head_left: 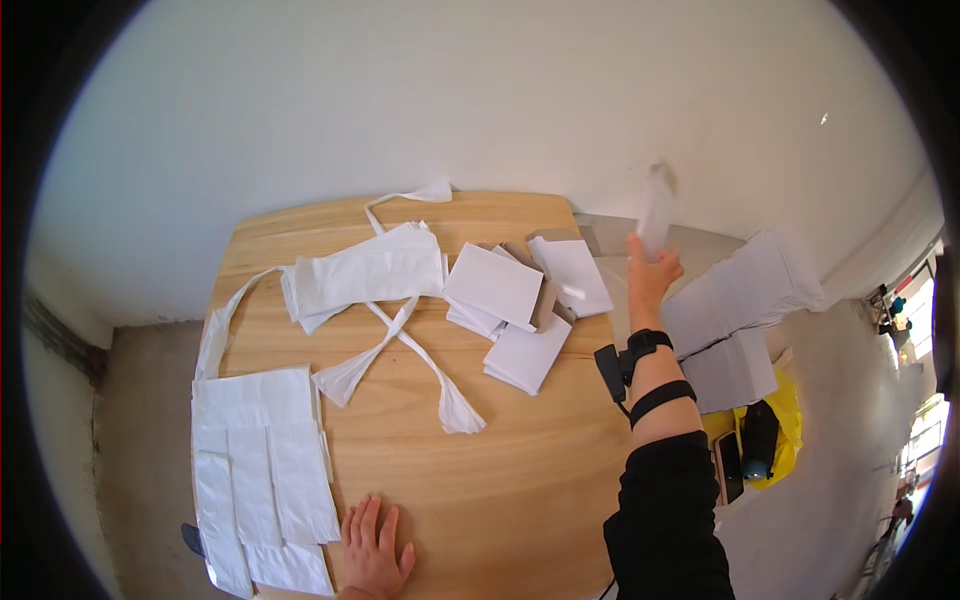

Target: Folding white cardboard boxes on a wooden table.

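Note:
My right hand (654,266) is raised past the table's far right corner. Its fingers close on a flat white box (656,212), seen nearly edge-on and smeared by motion. On the wooden table, my left hand (372,545) lies flat with fingers spread, holding nothing. Beside it sits a pile of white plastic bags (262,450), stacked flat. Several flat white boxes (496,284) with grey insides overlap at the table's right half. Left of them is a bundle of white bags (365,270), with twisted white strips (385,350) near it.
Right of the table (470,500), tall stacks of white flat cardboard (740,290) stand close to my right arm. A yellow bag (788,425) with a dark bottle (759,440) is below them. A white wall (480,100) rises behind the table.

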